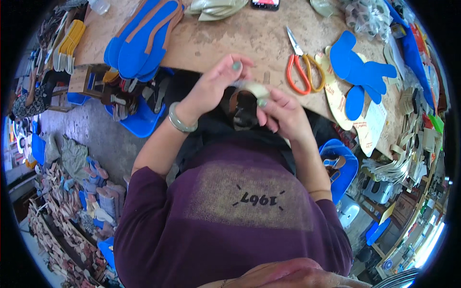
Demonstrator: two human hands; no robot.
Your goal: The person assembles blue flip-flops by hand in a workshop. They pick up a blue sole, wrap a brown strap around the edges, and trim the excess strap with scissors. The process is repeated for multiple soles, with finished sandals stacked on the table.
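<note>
- Tape roll [253,90] between the hands: pale cream, with a dark brown core.
- Scissors [303,67]: one handle orange, one yellow, with silver blades.
- Insoles [141,41], far left on the worktop [249,33]: bright blue, edged in brown.
- Cut-out shapes [357,69], right: bright blue.
- Worktop: mottled tan.
- Bangle [180,122] on the left wrist: grey-green.
- Fingernails: muted green.
- Shirt [225,225]: purple.

A phone [265,4] lies at the table's far edge — dark slab, screen lit red and white. Crumpled clear plastic bags [367,18] sit far right — see-through, bunched.
</note>
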